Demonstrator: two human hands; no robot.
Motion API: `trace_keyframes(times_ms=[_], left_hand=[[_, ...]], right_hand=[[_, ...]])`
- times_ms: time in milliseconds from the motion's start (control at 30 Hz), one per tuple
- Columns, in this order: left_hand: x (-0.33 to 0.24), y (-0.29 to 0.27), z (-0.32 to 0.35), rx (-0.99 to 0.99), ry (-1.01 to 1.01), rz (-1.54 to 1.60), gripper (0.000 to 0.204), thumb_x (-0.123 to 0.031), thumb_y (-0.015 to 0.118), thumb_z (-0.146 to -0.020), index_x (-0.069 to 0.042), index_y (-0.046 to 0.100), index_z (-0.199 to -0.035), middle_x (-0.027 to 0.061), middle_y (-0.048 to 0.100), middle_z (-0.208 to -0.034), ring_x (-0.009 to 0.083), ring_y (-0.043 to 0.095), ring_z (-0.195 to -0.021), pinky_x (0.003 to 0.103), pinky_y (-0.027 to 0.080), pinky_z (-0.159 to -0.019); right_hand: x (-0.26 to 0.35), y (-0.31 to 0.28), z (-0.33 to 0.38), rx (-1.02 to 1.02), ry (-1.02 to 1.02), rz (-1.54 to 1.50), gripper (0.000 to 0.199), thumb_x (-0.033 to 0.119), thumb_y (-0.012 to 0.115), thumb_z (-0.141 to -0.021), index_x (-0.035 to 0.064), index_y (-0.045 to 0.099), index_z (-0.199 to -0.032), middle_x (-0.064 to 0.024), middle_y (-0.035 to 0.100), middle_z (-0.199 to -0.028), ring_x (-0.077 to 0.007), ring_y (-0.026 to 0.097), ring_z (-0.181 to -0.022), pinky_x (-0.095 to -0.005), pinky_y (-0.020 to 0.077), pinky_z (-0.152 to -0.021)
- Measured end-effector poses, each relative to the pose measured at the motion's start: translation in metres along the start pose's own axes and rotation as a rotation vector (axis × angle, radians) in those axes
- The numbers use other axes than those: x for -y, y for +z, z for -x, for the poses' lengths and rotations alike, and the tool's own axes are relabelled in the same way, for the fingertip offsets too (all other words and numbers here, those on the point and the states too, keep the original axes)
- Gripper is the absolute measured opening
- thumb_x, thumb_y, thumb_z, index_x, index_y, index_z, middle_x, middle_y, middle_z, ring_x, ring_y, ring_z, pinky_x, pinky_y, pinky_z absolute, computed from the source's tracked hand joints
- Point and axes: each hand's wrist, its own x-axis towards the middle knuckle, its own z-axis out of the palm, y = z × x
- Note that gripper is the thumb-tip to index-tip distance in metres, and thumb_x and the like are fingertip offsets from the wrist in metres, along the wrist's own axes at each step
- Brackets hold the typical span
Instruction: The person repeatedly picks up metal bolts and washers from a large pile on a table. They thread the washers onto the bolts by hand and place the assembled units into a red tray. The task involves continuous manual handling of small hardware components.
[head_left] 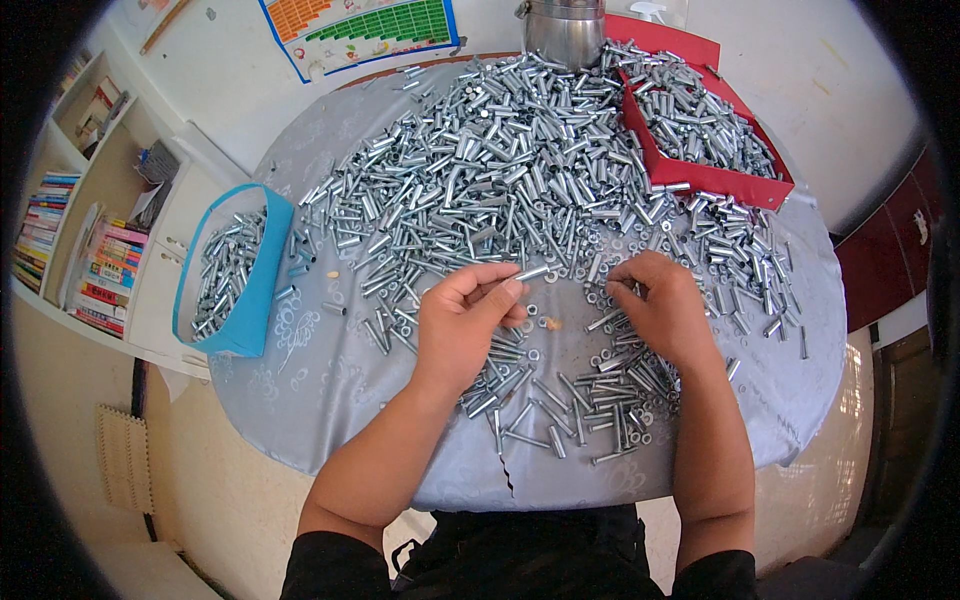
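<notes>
Silver cylinder (532,273), smooth | left hand (458,318) pinching | satiny tablecloth (300,395)

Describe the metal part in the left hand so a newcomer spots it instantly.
On the round table, find the big pile of loose metal pieces. At its near edge is the left hand, with the slim metal part poking out rightward from its grip. Its neighbours lie loose; this one is pinched.

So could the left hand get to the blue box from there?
Probably yes. The blue box stands off to the left of the left hand, and only low, loose metal pieces seem to lie between. The hand holds a metal tube, which shouldn't block the way.
</notes>
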Motion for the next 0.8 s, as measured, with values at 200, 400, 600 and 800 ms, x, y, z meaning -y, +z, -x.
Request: trace_keyframes(times_ms=[200, 400, 600, 800], left_hand=[[0.002, -0.001, -0.001, 0.023, 0.037, -0.008, 0.021, -0.007, 0.063, -0.09, 0.003, 0.064, -0.109, 0.0106, 0.069, -0.092, 0.0128, 0.065, -0.073, 0.025, 0.054, -0.066], [0.005, -0.002, -0.001, 0.01, 0.047, 0.003, 0.021, -0.006, 0.063, -0.09, 0.003, 0.064, -0.108, 0.0105, 0.069, -0.091, 0.0126, 0.065, -0.072, 0.025, 0.054, -0.065], [0.004, -0.001, -0.001, 0.005, 0.047, 0.001, 0.021, -0.006, 0.063, -0.09, 0.003, 0.064, -0.108, 0.0103, 0.069, -0.09, 0.012, 0.065, -0.071, 0.024, 0.054, -0.064], [0.002, 0.002, -0.002, -0.018, 0.04, 0.002, 0.021, -0.007, 0.063, -0.09, 0.004, 0.063, -0.108, 0.0103, 0.069, -0.091, 0.0117, 0.064, -0.071, 0.024, 0.054, -0.064]], right_hand=[[-0.007, 0.005, 0.002, -0.057, -0.05, 0.152, 0.009, 0.01, 0.068, -0.076, 0.0044, 0.068, -0.083, -0.0127, 0.06, -0.081, -0.033, 0.06, -0.077, -0.0412, 0.0489, -0.068], [-0.004, 0.009, 0.001, -0.056, -0.086, 0.192, 0.012, 0.011, 0.07, -0.075, 0.0052, 0.069, -0.085, -0.0128, 0.058, -0.083, -0.0332, 0.06, -0.079, -0.041, 0.0487, -0.069], [-0.002, 0.015, -0.003, -0.113, -0.126, 0.147, 0.014, 0.011, 0.071, -0.074, 0.0062, 0.07, -0.087, -0.0122, 0.058, -0.086, -0.0323, 0.059, -0.083, -0.0413, 0.048, -0.072], [0.009, 0.023, -0.012, -0.129, -0.345, 0.3, 0.02, 0.014, 0.071, -0.073, 0.0138, 0.071, -0.093, -0.0091, 0.059, -0.109, -0.0304, 0.053, -0.107, -0.0455, 0.0405, -0.094]])
